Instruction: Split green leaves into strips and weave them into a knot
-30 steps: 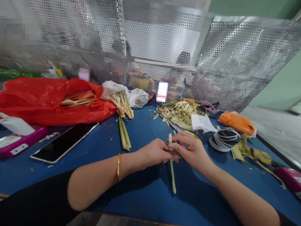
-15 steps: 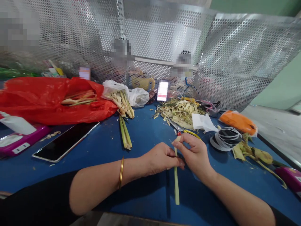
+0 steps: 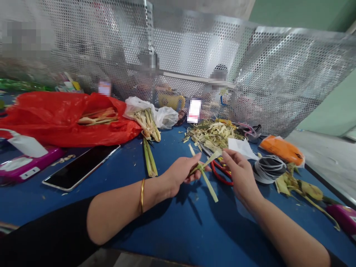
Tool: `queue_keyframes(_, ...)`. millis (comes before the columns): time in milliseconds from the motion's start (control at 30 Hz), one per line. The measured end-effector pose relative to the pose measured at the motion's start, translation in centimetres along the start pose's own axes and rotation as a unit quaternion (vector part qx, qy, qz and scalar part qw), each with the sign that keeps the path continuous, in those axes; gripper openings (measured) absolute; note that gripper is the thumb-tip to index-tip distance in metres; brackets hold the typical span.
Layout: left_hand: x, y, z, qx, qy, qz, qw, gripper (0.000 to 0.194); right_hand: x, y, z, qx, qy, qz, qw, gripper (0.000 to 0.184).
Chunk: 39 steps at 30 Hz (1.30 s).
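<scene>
My left hand (image 3: 185, 170) is closed around a small knot of pale green leaf strips (image 3: 201, 168), its fingers beneath and thumb on top. Loose strip ends stick out from the knot on several sides, one slanting down toward the table's near edge. Between thumb and fingertips, my right hand (image 3: 239, 171) pinches the tip of another strip that runs up and right from the knot. Scissors with red handles (image 3: 221, 180) lie on the table just behind and between the hands, partly covered by my right hand.
A heap of leaf scraps (image 3: 213, 133) lies at the back. Left are a leaf bundle (image 3: 149, 157), a phone (image 3: 83, 165), a red plastic bag (image 3: 52, 118) and a purple power strip (image 3: 30, 165). Right are a wire spool (image 3: 268, 169) and an orange packet (image 3: 282, 151). A perforated metal screen (image 3: 191, 48) stands behind.
The hands have moved apart and the strip has turned, so the knot with several ends now shows at my left hand. My right hand has shifted right, and the red scissor handles are uncovered.
</scene>
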<state>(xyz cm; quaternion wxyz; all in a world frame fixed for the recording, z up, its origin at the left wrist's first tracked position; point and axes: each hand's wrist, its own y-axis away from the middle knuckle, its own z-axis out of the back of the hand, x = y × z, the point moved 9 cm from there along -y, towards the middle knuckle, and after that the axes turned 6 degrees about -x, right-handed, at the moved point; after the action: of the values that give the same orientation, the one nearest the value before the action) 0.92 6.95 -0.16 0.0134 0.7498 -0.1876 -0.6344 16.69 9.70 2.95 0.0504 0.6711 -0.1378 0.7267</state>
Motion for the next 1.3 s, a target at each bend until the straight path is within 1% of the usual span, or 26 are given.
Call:
queue_keyframes(33, 0.1, -0.1, 0.0, 0.004, 0.006, 0.005, 1.000, 0.055, -0.7, 0.1, -0.4, 0.016, -0.027, -0.044, 0.999, 0.036)
queue_keyframes(100, 0.5, -0.2, -0.1, 0.008, 0.000, 0.013, 1.000, 0.051, -1.4, 0.9, -2.1, 0.095, -0.067, -0.099, 0.988, 0.033)
queue_keyframes(167, 0.8, -0.1, -0.1, 0.002, -0.021, 0.017, 1.000, 0.045, -1.3, 1.9, -3.6, 0.172, -0.082, -0.119, 0.975, 0.034)
queue_keyframes(200, 0.9, 0.0, -0.2, 0.001, -0.033, 0.017, 0.999, 0.042, -1.2, 2.2, -3.9, 0.190, -0.082, -0.121, 0.971, 0.034)
queue_keyframes(267, 0.8, 0.2, -0.4, 0.008, -0.051, 0.010, 0.999, 0.038, -1.2, 2.6, -3.9, 0.190, -0.074, -0.124, 0.971, 0.030)
queue_keyframes(400, 0.3, 0.7, -1.3, 0.050, -0.075, -0.014, 0.996, 0.031, -1.4, 2.5, -3.4, 0.148, -0.077, -0.121, 0.978, 0.030)
queue_keyframes(467, 0.2, 0.7, -1.4, 0.050, -0.074, -0.015, 0.996, 0.029, -1.5, 2.2, -3.3, 0.146, -0.070, -0.113, 0.980, 0.031)
queue_keyframes(533, 0.4, 0.5, -1.0, 0.031, -0.052, -0.001, 0.998, 0.030, -1.3, 1.7, -3.1, 0.153, -0.039, -0.086, 0.984, 0.031)
queue_keyframes(567, 0.6, 0.4, -0.8, 0.021, -0.032, 0.011, 0.999, 0.032, -0.8, 1.3, -2.7, 0.143, -0.015, -0.056, 0.988, 0.031)
queue_keyframes(600, 0.8, 0.2, -0.6, 0.012, -0.008, 0.024, 1.000, 0.034, 0.1, 0.9, -2.1, 0.120, 0.016, -0.009, 0.993, 0.030)
queue_keyframes(633, 1.0, 0.0, -0.4, 0.007, 0.020, 0.036, 0.999, 0.035, 1.3, 0.7, -1.2, 0.084, 0.055, 0.055, 0.993, 0.028)
queue_keyframes(667, 1.1, -0.1, -0.2, 0.004, 0.050, 0.048, 0.998, 0.037, 2.8, 0.9, -0.5, 0.048, 0.102, 0.134, 0.985, 0.025)
queue_keyframes(700, 1.2, -0.3, -0.1, 0.003, 0.078, 0.055, 0.995, 0.037, 4.5, 1.6, -0.2, 0.026, 0.153, 0.224, 0.962, 0.022)
queue_keyframes(733, 1.2, -0.4, 0.0, 0.005, 0.101, 0.057, 0.993, 0.036, 6.0, 2.7, -0.6, 0.032, 0.206, 0.317, 0.925, 0.019)
queue_keyframes(767, 1.1, -0.5, 0.1, 0.007, 0.118, 0.051, 0.992, 0.034, 7.1, 4.3, -1.7, 0.066, 0.253, 0.406, 0.876, 0.018)
queue_keyframes(800, 0.9, -0.6, 0.1, 0.013, 0.130, 0.040, 0.991, 0.031, 7.5, 6.1, -3.0, 0.119, 0.291, 0.481, 0.819, 0.018)
queue_keyframes(833, 0.7, -0.7, 0.0, 0.020, 0.139, 0.028, 0.990, 0.029, 7.3, 7.7, -4.3, 0.177, 0.320, 0.532, 0.764, 0.019)
queue_keyframes(867, 0.6, -0.8, -0.1, 0.027, 0.144, 0.017, 0.989, 0.028, 6.7, 9.0, -5.3, 0.230, 0.342, 0.562, 0.717, 0.019)
queue_keyframes(900, 0.6, -0.8, -0.1, 0.029, 0.146, 0.010, 0.989, 0.027, 6.0, 9.9, -6.1, 0.271, 0.360, 0.575, 0.683, 0.020)
queue_keyframes(933, 0.8, -0.9, -0.2, 0.028, 0.145, 0.009, 0.989, 0.026, 5.3, 10.3, -6.7, 0.296, 0.376, 0.577, 0.662, 0.021)
queue_keyframes(1000, 1.1, -1.1, -0.1, 0.017, 0.138, 0.010, 0.990, 0.024, 4.3, 10.4, -7.3, 0.314, 0.403, 0.571, 0.642, 0.021)
queue_keyframes(1100, 1.2, -1.3, 0.0, 0.009, 0.127, 0.002, 0.992, 0.021, 3.6, 10.0, -7.6, 0.311, 0.432, 0.563, 0.632, 0.020)
queue_keyframes(1200, 1.5, -1.3, 0.2, 0.000, 0.133, 0.015, 0.991, 0.021, 3.1, 9.6, -7.7, 0.311, 0.451, 0.544, 0.635, 0.018)
queue_keyframes(1300, 1.3, -1.2, 0.4, -0.013, 0.146, 0.011, 0.989, 0.022, 3.2, 9.4, -7.6, 0.299, 0.445, 0.533, 0.654, 0.015)
